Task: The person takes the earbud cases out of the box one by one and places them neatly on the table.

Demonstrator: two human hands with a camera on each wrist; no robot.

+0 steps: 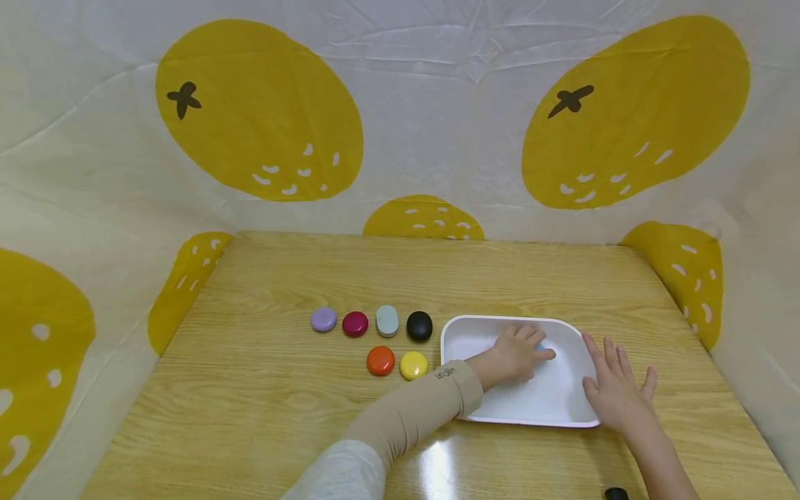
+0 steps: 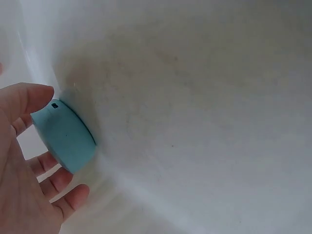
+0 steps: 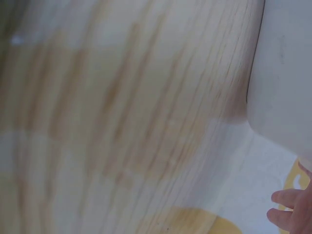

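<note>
Inside the white tray [image 1: 562, 406], my left hand [image 1: 517, 354] pinches a small teal rounded case [image 2: 66, 136] between thumb and fingers. The left wrist view shows the case tilted near the tray's wall, a small dark slot by the thumb. From the head, the hand covers most of it. At the tray's right rim, the fingers of my right hand [image 1: 619, 392] are spread, with the thumb and a fingertip right at the edge. Only a few fingers of that hand show in the right wrist view, beside the tray's outer wall [image 3: 285, 73].
Left of the tray lie a lilac piece [image 1: 323, 319], a crimson one [image 1: 355, 324], a pale grey-green oval [image 1: 387, 321] and a black one [image 1: 419, 326]. Nearer are an orange piece [image 1: 380, 361] and a yellow one [image 1: 414, 365]. A fruit-print cloth [image 1: 437, 139] encloses the wooden table [image 1: 250, 417].
</note>
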